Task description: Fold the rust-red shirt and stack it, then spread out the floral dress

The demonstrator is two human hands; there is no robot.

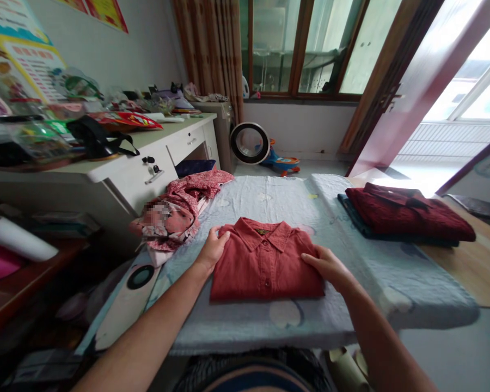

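Note:
A rust-red button-up shirt (265, 267), folded into a neat rectangle with its collar at the far side, lies on the light blue cloth (269, 190). My left hand (215, 249) grips the shirt's left edge near the shoulder, thumb on top and the other fingers hidden beneath. At the opposite edge, my right hand (330, 267) holds the shirt the same way, its thumb over the fabric. Both hands are closed on the shirt, which seems to rest on the cloth or just above it; I cannot tell which.
Folded dark red clothing (404, 215) lies on a dark teal folded piece (363, 226) at the right. Crumpled pink patterned clothes (183, 204) lie at the left. A cluttered white desk (134, 182) borders the left side. Behind stands a washing machine with an open round door (250, 143).

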